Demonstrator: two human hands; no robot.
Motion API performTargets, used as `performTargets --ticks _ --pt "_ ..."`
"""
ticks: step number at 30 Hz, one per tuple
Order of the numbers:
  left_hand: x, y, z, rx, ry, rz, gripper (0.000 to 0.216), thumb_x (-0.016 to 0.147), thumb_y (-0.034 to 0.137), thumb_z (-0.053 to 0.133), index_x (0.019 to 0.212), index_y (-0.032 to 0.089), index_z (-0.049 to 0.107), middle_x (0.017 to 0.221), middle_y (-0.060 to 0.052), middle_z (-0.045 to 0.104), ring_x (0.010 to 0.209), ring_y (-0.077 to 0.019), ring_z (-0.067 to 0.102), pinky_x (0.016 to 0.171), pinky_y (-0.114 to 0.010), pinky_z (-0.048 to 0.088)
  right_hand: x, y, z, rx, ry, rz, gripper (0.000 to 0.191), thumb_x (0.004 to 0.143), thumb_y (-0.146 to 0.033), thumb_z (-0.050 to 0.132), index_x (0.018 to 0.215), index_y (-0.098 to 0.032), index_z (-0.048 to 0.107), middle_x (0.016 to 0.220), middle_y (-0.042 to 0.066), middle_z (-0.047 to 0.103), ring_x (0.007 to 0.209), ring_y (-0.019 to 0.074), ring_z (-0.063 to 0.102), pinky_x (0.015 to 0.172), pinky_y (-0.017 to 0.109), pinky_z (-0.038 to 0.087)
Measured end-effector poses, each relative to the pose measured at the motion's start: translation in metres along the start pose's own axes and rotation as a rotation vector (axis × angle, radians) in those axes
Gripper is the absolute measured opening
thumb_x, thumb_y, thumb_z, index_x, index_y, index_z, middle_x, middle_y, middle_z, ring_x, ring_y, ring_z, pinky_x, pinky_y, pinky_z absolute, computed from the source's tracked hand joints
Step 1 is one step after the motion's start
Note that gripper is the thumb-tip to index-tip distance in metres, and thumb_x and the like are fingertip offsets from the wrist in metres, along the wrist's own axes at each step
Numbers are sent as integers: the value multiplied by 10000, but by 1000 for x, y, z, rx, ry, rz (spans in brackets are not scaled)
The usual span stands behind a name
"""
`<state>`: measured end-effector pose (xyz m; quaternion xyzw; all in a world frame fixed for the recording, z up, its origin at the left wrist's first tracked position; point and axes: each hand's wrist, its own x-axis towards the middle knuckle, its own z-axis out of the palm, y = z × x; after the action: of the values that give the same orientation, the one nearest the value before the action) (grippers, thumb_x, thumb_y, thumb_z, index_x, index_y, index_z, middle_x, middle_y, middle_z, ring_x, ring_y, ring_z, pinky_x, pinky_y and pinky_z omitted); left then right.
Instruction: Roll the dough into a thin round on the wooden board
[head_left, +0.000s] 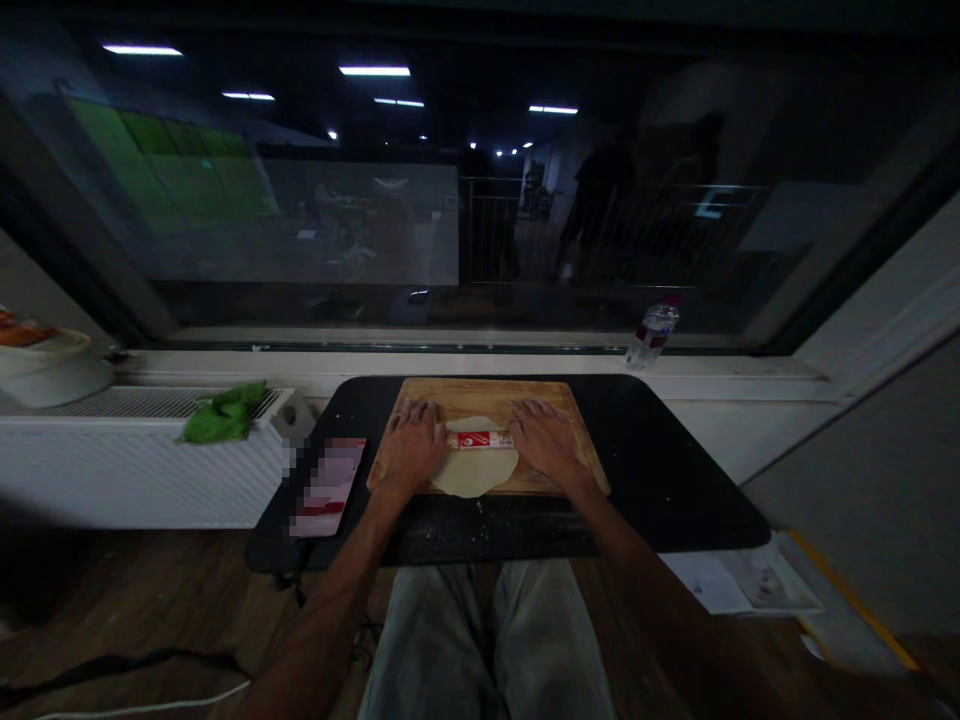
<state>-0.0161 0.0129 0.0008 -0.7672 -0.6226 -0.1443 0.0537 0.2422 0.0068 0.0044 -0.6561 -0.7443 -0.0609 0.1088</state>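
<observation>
Your left hand [415,442] and right hand [549,437] lie palm-down, fingers extended, loosely spread, over opposite ends of slim cylindrical rolling pin with red-and-white label [484,440]. Pin lies crosswise on pale, flat, roundish dough sheet [476,474], on brown rectangular wooden board [487,390]. Under board: black round-cornered table [652,470]. Flat pink rectangular item [334,490] left of board, partly pixelated.

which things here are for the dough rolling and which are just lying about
In use:
- rolling pin
- flattened dough
- wooden board
- black table

Apparently just lying about:
- plastic bottle
- green cloth
- flat pink item, purpose unclear
</observation>
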Motion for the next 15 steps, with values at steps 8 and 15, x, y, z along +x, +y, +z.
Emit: performTargets --ticks 8,15 --pt "0 1 3 -22 9 2 522 1133 288 393 1547 150 680 1644 -156 669 1643 -350 502 1340 -508 441 1 -2 -2 10 -10 19 549 1160 -324 420 1623 -164 667 1621 144 689 1504 310 620 1279 442 445" --pt "-13 2 8 -36 70 -33 530 1131 306 413 1577 162 659 1657 -143 662 1678 -355 450 1351 -503 423 -16 -9 -8 -3 0 38 539 1158 -311 417 1602 -172 688 1620 131 693 1524 304 606 1274 431 444"
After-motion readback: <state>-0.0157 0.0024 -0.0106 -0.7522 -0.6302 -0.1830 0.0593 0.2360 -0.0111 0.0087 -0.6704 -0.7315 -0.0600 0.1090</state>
